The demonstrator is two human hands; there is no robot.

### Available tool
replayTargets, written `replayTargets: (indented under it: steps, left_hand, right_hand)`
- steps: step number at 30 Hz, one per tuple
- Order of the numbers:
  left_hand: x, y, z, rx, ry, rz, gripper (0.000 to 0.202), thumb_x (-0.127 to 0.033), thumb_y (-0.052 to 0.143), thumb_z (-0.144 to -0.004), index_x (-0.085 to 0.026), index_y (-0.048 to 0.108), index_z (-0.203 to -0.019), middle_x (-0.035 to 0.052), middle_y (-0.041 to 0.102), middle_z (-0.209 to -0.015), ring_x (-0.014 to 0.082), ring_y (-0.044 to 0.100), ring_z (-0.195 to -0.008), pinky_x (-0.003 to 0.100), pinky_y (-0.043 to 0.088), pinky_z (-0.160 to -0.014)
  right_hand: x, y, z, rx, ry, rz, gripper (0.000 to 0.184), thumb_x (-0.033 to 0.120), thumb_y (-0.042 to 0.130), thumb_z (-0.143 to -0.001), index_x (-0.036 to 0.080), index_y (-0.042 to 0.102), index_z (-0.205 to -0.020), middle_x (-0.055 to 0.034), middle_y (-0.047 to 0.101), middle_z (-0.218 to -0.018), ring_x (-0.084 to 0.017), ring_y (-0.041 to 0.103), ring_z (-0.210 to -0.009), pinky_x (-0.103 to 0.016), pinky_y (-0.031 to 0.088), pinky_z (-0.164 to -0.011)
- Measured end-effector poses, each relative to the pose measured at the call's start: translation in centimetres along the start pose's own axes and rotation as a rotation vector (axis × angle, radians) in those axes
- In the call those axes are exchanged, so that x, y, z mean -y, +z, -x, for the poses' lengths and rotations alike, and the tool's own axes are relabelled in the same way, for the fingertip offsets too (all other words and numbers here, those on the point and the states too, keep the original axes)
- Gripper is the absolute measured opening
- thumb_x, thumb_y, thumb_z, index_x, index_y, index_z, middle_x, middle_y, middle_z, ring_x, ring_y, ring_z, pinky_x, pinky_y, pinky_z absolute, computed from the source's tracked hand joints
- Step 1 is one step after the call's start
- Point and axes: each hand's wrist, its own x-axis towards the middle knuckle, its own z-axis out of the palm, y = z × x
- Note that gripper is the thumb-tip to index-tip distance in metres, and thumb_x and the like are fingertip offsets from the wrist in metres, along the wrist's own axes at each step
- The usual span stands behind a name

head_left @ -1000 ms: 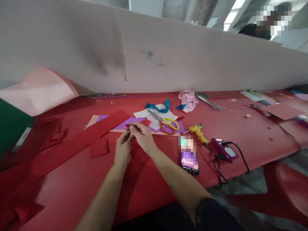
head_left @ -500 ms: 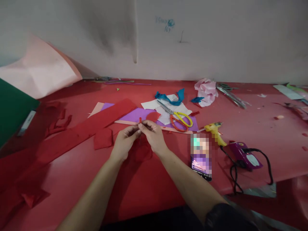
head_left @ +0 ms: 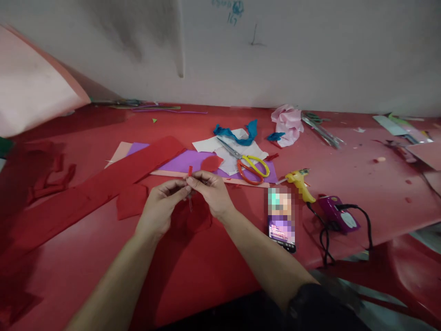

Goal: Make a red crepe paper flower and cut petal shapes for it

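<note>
My left hand [head_left: 160, 204] and my right hand [head_left: 214, 195] meet over the table, fingertips pinched together. Between them is a small red rolled paper piece [head_left: 190, 170], its tip sticking up above the fingers. Thin wire [head_left: 190, 203] hangs below the fingertips; how it joins the roll is hidden by the fingers. Under the hands lies red paper [head_left: 200, 218], hard to tell from the red table. A red cut square [head_left: 131, 202] rests left of my left hand, beside a long red folded strip [head_left: 93, 184].
Scissors [head_left: 246, 161] with yellow and orange handles lie on white paper scraps and a purple sheet [head_left: 193, 161]. To the right are a phone [head_left: 281, 230], a yellow glue gun [head_left: 300, 185] and a purple corded box [head_left: 339, 215]. Crumpled pink paper [head_left: 287, 124] sits near the wall.
The view has shifted, so things appear farther left and slightly higher. Both hands keep their pinch on the red roll; the wire below the fingers shows more clearly.
</note>
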Motion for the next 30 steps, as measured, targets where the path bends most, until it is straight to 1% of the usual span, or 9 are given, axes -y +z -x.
replayTargets:
  steps: [6, 8, 11, 16, 18, 23, 26, 28, 30]
  left_hand:
    - [0.0, 0.5, 0.4, 0.014, -0.021, 0.080, 0.021, -0.027, 0.081, -0.063, -0.016, 0.073, -0.079, 0.0010, 0.067, -0.077, 0.0116, 0.058, -0.072, 0.023, 0.046, -0.072]
    - [0.0, 0.6, 0.4, -0.010, -0.008, 0.111, 0.021, -0.025, 0.080, -0.062, -0.017, 0.072, -0.079, 0.0006, 0.066, -0.076, 0.0116, 0.058, -0.071, 0.023, 0.046, -0.072]
    - [-0.2, 0.7, 0.4, -0.095, 0.030, 0.127, 0.018, -0.023, 0.080, -0.059, -0.017, 0.070, -0.072, -0.0013, 0.062, -0.071, 0.0096, 0.053, -0.066, 0.020, 0.044, -0.066]
    - [-0.3, 0.9, 0.5, -0.117, 0.034, 0.144, 0.013, -0.022, 0.078, -0.059, -0.018, 0.069, -0.068, -0.0018, 0.062, -0.070, 0.0095, 0.054, -0.066, 0.020, 0.045, -0.067]
    - [-0.1, 1.0, 0.6, -0.098, 0.038, 0.136, 0.013, -0.022, 0.078, -0.059, -0.019, 0.070, -0.068, -0.0019, 0.063, -0.069, 0.0099, 0.055, -0.066, 0.021, 0.046, -0.067]
    - [0.4, 1.1, 0.5, -0.086, 0.060, 0.118, 0.016, -0.025, 0.080, -0.057, -0.019, 0.070, -0.069, -0.0017, 0.063, -0.069, 0.0110, 0.055, -0.066, 0.022, 0.046, -0.067]
    - [0.5, 1.1, 0.5, -0.078, 0.068, 0.102, 0.018, -0.026, 0.081, -0.057, -0.018, 0.069, -0.069, -0.0019, 0.062, -0.069, 0.0108, 0.055, -0.066, 0.022, 0.046, -0.066]
    - [0.4, 1.2, 0.5, -0.067, 0.065, 0.095, 0.018, -0.026, 0.081, -0.058, -0.018, 0.070, -0.070, -0.0020, 0.063, -0.069, 0.0100, 0.055, -0.066, 0.021, 0.045, -0.067]
    - [0.3, 1.3, 0.8, -0.038, 0.057, 0.087, 0.019, -0.027, 0.081, -0.059, -0.017, 0.071, -0.072, -0.0014, 0.064, -0.071, 0.0098, 0.056, -0.066, 0.021, 0.046, -0.068]
  right_hand:
    - [0.1, 0.1, 0.0, -0.012, -0.145, 0.314, 0.014, 0.034, 0.064, -0.081, 0.021, 0.066, -0.077, 0.0014, 0.065, -0.073, -0.014, 0.060, -0.068, -0.029, 0.051, -0.067]
    - [1.0, 0.1, 1.0, -0.040, -0.255, 0.575, 0.013, 0.027, 0.058, -0.086, 0.021, 0.066, -0.094, -0.0026, 0.069, -0.088, -0.018, 0.063, -0.082, -0.034, 0.051, -0.077]
    - [2.8, -1.1, 4.6, -0.136, -0.427, 0.968, 0.035, 0.021, 0.048, -0.092, 0.024, 0.053, -0.127, -0.0074, 0.068, -0.110, -0.023, 0.061, -0.104, -0.043, 0.046, -0.093]
    - [5.0, -8.4, 14.3, -0.388, -0.557, 1.385, 0.039, 0.018, 0.043, -0.096, 0.028, 0.048, -0.133, -0.0040, 0.073, -0.100, -0.024, 0.059, -0.106, -0.044, 0.042, -0.093]
    - [5.3, -12.1, 17.4, -0.395, -0.584, 1.570, 0.042, 0.018, 0.043, -0.095, 0.025, 0.046, -0.136, -0.0059, 0.072, -0.104, -0.026, 0.057, -0.109, -0.046, 0.040, -0.096]
    - [5.8, -17.7, 18.5, -0.321, -0.401, 1.806, 0.041, 0.022, 0.038, -0.096, 0.022, 0.049, -0.135, -0.0102, 0.067, -0.120, -0.027, 0.053, -0.120, -0.051, 0.035, -0.103]
    - [6.5, -17.2, 15.6, -0.518, -0.331, 1.776, 0.041, 0.028, 0.038, -0.096, 0.019, 0.051, -0.134, -0.0135, 0.065, -0.123, -0.033, 0.046, -0.129, -0.060, 0.027, -0.107]
    - [6.8, -14.9, 13.4, -0.613, -0.335, 1.639, 0.040, 0.030, 0.038, -0.095, 0.018, 0.055, -0.130, -0.0150, 0.064, -0.124, -0.034, 0.047, -0.128, -0.060, 0.031, -0.105]
    - [6.7, -11.2, 11.2, -0.527, -0.352, 1.426, 0.037, 0.034, 0.042, -0.095, 0.019, 0.060, -0.123, -0.0142, 0.066, -0.120, -0.030, 0.055, -0.118, -0.053, 0.039, -0.102]
